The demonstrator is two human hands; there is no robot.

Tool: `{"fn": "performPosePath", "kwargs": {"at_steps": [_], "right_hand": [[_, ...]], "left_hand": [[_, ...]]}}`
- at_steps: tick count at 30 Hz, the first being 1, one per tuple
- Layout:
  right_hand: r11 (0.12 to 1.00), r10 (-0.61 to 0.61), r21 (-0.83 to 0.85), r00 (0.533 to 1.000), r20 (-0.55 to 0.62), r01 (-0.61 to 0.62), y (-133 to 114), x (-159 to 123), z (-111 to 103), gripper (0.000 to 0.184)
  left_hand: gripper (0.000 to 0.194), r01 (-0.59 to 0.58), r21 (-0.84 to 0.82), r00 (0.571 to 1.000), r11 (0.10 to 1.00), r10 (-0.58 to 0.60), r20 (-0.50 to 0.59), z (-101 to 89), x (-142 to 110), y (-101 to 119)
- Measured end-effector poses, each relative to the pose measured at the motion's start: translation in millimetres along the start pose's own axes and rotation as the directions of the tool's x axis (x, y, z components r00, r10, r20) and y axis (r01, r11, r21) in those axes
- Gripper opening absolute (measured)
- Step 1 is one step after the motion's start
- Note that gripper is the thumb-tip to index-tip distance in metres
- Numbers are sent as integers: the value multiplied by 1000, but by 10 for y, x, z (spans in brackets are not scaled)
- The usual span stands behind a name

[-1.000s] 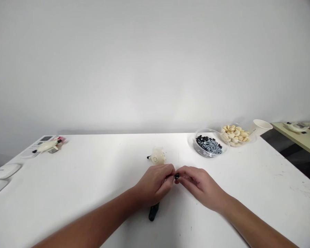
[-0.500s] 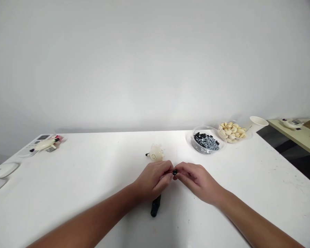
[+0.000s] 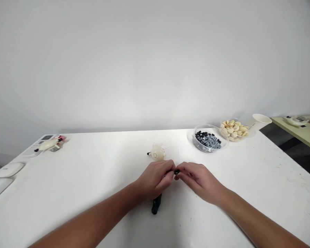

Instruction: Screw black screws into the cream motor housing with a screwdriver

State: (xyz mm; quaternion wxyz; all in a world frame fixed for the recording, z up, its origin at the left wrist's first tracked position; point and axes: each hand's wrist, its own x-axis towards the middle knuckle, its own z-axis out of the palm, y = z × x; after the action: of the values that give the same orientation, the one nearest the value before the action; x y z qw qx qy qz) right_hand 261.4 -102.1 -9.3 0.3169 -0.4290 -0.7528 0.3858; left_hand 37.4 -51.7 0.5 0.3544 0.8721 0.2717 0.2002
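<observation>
Here we are at the front middle of the white table (image 3: pixel 93 165), and both hands are drawn in tight together. The left hand (image 3: pixel 153 179) and the right hand (image 3: pixel 200 182) meet at a small black piece (image 3: pixel 177 171), held up just off the tabletop. The right thumb and forefinger (image 3: pixel 182 173) are nearly shut, pinching it from one side. The left fingers (image 3: pixel 169 168) are curled closed against the other side, and whatever sits inside that curl is hidden, so I can't tell exactly how the piece is seated.

It looks light, stiff and probably plastic, small enough to slip, so fingertip hold on its flat sides seems the sensible grip.

Just under the left hand lies a black tool handle (image 3: pixel 156 204), partly covered by the wrist. Beyond the hands sits a cream moulded plastic casing (image 3: pixel 157 152) with a black tip. Over toward the back right edge, a clear bowl (image 3: pixel 194 139) holds black pieces and zinc screws, next to a second clear bowl (image 3: pixel 220 132) of pale curved pieces, with a white paper cup (image 3: pixel 262 120) behind. At the back left corner lies another cream casing (image 3: pixel 48 145).
</observation>
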Motion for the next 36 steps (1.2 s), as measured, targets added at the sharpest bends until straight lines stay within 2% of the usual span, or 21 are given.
{"fn": "performPosePath", "kwargs": {"at_steps": [8,16,21,36], "right_hand": [[999,-35,-32,999,-24,35,-2,-11,35,17],[1000,0,0,1000,-21,0,25,-16,26,19],[1000,25,17,1000,-18,-24,55,-29,38,18],[999,-27,-46,999,-35,25,107,-5,29,17]], "left_hand": [[10,34,-40,999,999,-32,44,16,-4,-33],[11,33,-88,999,996,-29,45,14,10,-27],[10,60,-80,996,995,-55,64,16,9,-29],[9,94,-45,995,995,-92,47,47,27,-18]]}}
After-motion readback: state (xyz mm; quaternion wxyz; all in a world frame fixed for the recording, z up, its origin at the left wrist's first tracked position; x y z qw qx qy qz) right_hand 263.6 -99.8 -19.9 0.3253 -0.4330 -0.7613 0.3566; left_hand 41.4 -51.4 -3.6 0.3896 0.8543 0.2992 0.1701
